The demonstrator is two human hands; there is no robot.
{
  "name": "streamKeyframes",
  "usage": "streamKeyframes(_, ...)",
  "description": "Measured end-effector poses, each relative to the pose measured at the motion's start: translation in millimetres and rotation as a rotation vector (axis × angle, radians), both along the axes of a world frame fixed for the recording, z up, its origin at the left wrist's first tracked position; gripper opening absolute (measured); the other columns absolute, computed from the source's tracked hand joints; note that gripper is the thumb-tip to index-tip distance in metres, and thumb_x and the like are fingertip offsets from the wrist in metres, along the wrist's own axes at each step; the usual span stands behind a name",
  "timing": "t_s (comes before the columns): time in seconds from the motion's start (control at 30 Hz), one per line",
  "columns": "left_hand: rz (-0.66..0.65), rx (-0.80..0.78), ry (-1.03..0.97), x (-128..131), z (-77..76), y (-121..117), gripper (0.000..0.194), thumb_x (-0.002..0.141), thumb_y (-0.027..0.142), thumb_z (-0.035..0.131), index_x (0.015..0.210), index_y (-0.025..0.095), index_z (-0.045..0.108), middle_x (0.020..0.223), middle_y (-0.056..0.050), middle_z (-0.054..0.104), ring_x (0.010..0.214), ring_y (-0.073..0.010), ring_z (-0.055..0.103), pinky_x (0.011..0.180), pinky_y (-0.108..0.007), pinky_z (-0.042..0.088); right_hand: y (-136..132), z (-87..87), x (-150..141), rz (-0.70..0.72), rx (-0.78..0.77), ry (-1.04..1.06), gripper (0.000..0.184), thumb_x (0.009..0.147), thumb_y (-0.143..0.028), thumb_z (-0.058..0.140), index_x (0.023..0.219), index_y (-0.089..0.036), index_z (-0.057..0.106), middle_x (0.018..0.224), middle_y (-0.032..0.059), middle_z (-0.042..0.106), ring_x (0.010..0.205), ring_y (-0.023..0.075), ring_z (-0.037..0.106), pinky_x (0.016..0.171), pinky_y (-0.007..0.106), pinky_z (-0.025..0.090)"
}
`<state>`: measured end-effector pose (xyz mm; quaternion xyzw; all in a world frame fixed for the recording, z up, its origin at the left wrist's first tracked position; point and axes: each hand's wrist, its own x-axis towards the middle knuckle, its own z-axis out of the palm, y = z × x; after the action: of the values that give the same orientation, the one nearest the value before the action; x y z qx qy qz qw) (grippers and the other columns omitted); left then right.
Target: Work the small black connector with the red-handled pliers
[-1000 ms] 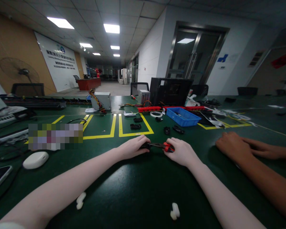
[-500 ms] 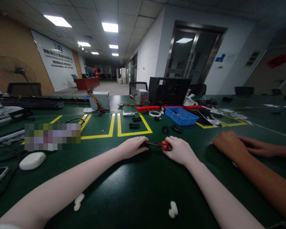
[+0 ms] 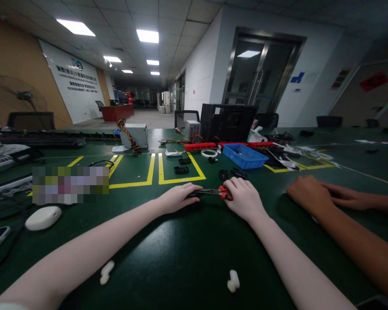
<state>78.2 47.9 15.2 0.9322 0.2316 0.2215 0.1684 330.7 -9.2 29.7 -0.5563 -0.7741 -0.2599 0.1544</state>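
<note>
My left hand [image 3: 180, 198] is closed around a small black plastic-looking part [image 3: 194, 195], mostly covered by the fingers. My right hand [image 3: 246, 199] grips the red handles of long-nose pliers [image 3: 214, 191]. Their metal jaws point left and meet the black part at my left fingertips; whether they bite on it I cannot tell. Beyond my hands lie several similar black pieces, among them one [image 3: 181, 170] inside a yellow-taped outline and another [image 3: 223, 174] close to my right hand.
A blue tray [image 3: 245, 162] stands beyond my right hand. Another person's hands [image 3: 310, 192] rest on the table at right. Two white earbuds [image 3: 107, 272] lie near the front, and their white case [image 3: 43, 218] is at left. A black computer case [image 3: 210, 125] stands farther back.
My right hand has shifted slightly, its fingers looser and more raised over the red handles. The pliers' jaws remain at the black part in my left hand. The view has moved a little.
</note>
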Motion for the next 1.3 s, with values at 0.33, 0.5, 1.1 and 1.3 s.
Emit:
streamKeyframes(0.33, 0.019, -0.121, -0.083, -0.1, -5.7, 5.0, 0.035, 0.087, 0.03, 0.063, 0.118, 0.02, 0.052, 0.109, -0.007, 0.064, 0.095, -0.0211, 0.062, 0.084, -0.033, 0.049, 1.5, 0.3, 0.2, 0.039, 0.053, -0.005, 0.019, 0.074, -0.015, 0.059, 0.092, -0.017, 0.06, 0.095, 0.0099, 0.062, 0.095, 0.0251, 0.053, 0.09, 0.036, 0.036)
streamKeyframes(0.5, -0.034, -0.165, -0.151, 0.6, -7.2, 7.5, 0.029, 0.083, 0.029, 0.067, 0.108, 0.017, 0.058, 0.102, -0.006, 0.065, 0.091, -0.019, 0.062, 0.08, -0.03, 0.048, 1.0, -0.5, 2.6, 0.041, 0.048, 0.034, 0.022, 0.074, -0.014, 0.059, 0.096, -0.017, 0.059, 0.098, 0.0095, 0.063, 0.092, 0.0243, 0.054, 0.085, 0.035, 0.039)
streamKeyframes(1.1, -0.068, -0.283, -0.223, -0.9, -8.9, 15.4, 0.033, 0.079, 0.029, 0.072, 0.107, 0.016, 0.064, 0.105, -0.006, 0.065, 0.097, -0.019, 0.061, 0.087, -0.031, 0.047, 0.1, 0.7, 4.7, 0.041, -0.009, -0.013, 0.025, 0.073, -0.015, 0.062, 0.098, -0.016, 0.061, 0.102, 0.0089, 0.062, 0.093, 0.0241, 0.052, 0.082, 0.034, 0.038)
streamKeyframes(1.3, -0.046, -0.223, -0.238, -0.3, -5.2, 11.3, 0.032, 0.08, 0.029, 0.071, 0.108, 0.015, 0.063, 0.103, -0.007, 0.066, 0.093, -0.0188, 0.062, 0.085, -0.031, 0.048, 0.7, -1.6, 4.3, 0.046, -0.02, -0.029, 0.021, 0.074, -0.016, 0.06, 0.095, -0.016, 0.061, 0.1, 0.0091, 0.062, 0.089, 0.0233, 0.052, 0.076, 0.034, 0.038)
